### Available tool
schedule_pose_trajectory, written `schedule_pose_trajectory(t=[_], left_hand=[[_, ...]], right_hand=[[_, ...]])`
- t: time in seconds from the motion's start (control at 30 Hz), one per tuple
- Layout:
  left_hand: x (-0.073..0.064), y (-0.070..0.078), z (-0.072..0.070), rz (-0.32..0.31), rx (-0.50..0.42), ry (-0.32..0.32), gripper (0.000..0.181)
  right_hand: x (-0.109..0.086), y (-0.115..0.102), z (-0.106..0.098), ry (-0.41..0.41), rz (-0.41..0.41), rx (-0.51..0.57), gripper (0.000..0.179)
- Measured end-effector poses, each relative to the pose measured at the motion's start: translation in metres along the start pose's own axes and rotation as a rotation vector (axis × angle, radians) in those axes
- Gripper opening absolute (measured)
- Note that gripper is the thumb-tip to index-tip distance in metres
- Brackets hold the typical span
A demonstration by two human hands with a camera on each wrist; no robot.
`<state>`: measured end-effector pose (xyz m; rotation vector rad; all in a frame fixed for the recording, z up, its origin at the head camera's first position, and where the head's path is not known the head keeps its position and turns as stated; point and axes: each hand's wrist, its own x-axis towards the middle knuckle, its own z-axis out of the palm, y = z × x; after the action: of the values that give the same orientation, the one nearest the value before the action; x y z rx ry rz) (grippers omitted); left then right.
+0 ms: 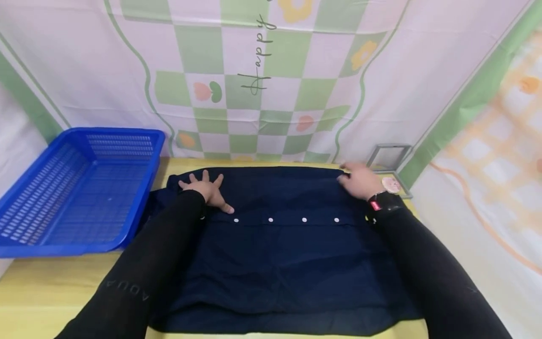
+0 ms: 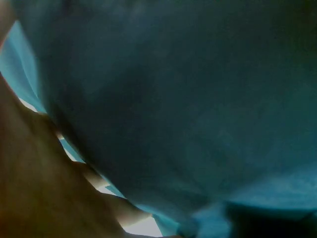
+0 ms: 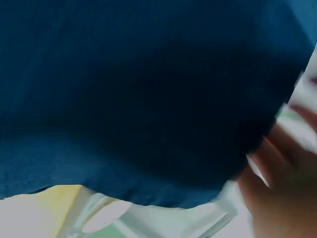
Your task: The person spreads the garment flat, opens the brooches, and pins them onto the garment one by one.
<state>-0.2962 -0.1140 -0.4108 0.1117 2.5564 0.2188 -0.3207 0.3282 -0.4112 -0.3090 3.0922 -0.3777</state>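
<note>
A dark navy shirt [image 1: 275,263] with a row of white buttons lies spread out, its button strip running crosswise. My left hand [image 1: 205,190] rests on its far left part, palm down with the fingers spread. At the far right corner of the cloth is my right hand [image 1: 362,181], blurred, its fingers bent loosely and pointing left over the edge. The left wrist view is mostly filled by the shirt [image 2: 173,99], with the hand along the lower left. In the right wrist view the blurred fingers [image 3: 280,153] lie beside the shirt's edge.
A blue plastic basket [image 1: 114,188] stands at the left, next to the shirt. Behind the right hand are a grey frame-like object [image 1: 389,155] and a round pinkish piece [image 1: 391,184]. The yellow tabletop [image 1: 51,282] meets a patterned curtain [image 1: 254,117] at the back.
</note>
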Motion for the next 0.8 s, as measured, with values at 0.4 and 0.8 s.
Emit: schedule_pose_trajectory(t=[0.4,0.8], left_hand=[[0.014,-0.016,-0.002,-0.003,-0.169,-0.007,0.103],[0.024,-0.009,0.0,0.007,-0.095,0.084,0.107]], right_hand=[[-0.006,-0.025,0.03,-0.345,0.25,-0.069,0.1],[0.004,-0.034,0.02,-0.472,0.323,-0.006,0.087]])
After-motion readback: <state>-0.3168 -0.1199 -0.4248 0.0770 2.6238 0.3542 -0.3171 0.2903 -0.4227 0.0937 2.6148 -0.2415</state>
